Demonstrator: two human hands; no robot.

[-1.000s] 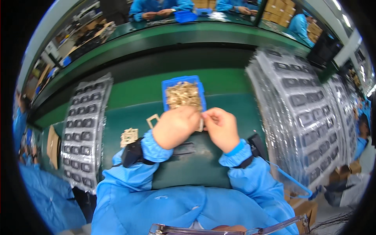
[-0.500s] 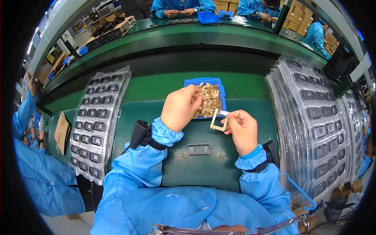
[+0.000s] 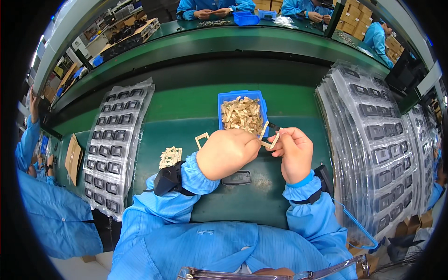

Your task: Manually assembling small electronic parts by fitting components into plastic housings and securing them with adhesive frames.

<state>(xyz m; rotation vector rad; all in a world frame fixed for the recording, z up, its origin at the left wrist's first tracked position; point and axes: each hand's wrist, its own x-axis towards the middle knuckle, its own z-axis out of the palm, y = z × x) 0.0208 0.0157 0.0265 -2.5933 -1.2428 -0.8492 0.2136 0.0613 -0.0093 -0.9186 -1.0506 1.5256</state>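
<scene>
I could read no words, numbers or signs anywhere; the cartons [image 3: 357, 22], between one and two o'clock, sat too small in my view for legible print.

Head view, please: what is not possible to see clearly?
In the head view:
Whether the left hand holds anything: its own back hides the grip.
Bottom of the blue box: covered by tan pieces.
Lower trays at right: mostly hidden under the top tray.
Head of the worker straight opposite: cut off by the upper edge.
</scene>
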